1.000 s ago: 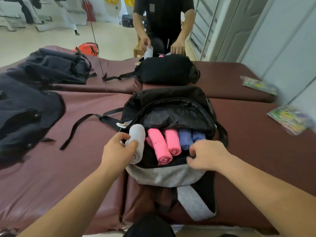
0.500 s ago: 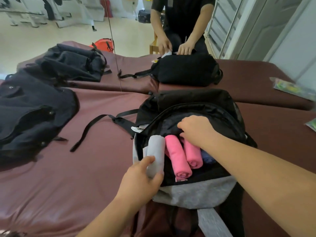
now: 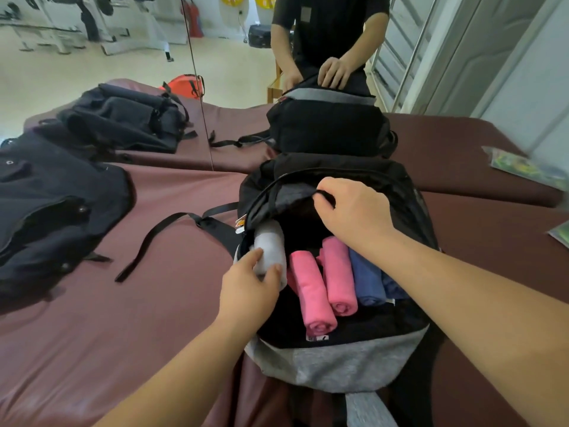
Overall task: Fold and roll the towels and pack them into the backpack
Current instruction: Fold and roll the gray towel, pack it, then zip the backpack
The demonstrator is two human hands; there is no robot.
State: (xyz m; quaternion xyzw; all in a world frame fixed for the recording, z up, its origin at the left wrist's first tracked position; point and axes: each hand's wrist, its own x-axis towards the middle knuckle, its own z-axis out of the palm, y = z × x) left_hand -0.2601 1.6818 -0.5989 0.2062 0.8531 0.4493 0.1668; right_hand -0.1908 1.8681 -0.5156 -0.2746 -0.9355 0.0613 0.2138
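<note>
My left hand [image 3: 249, 291] pinches the grey towel roll [image 3: 268, 243] between thumb and fingers at the 9 o'clock side of the backpack [image 3: 323, 365] opening. My right hand [image 3: 354, 211] curls round the opening's 12 o'clock edge. Two pink rolls [image 3: 314, 291] lie centrally inside, with blue rolls [image 3: 366, 278] at 3 o'clock.

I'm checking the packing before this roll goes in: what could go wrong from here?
The left hand grips the grey towel roll at its near end only; pushed into the backpack beside the pink rolls, it may loosen. The right hand holds the backpack's rim up; a slip could drop it over the opening.
</note>
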